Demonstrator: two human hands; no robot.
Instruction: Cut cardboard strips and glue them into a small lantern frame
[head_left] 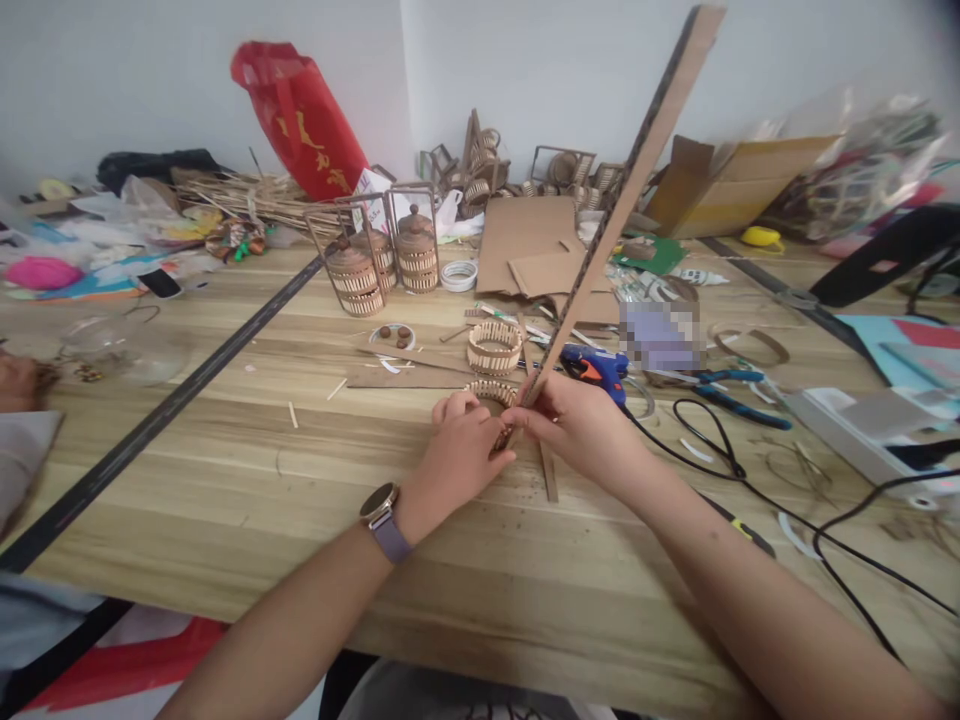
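My left hand [461,450], with a watch on its wrist, has its fingers curled round a small ring of cardboard slats [491,392] on the wooden table [315,520]. My right hand [577,425] pinches the lower end of a long corrugated cardboard strip [626,185], which slants up and to the right, out to the top of the view. Both hands meet at the ring. A second, finished slat ring [494,346] stands just behind them. A thin cardboard strip [548,470] lies flat on the table under my right hand.
A blue and orange glue gun [598,365] with a black cord [787,520], blue pliers [739,400], cardboard sheets [525,245], small cardboard lanterns [382,260], a red bag [304,115] and an open box [735,180] crowd the far side. Another person's hand [19,380] rests at the left edge.
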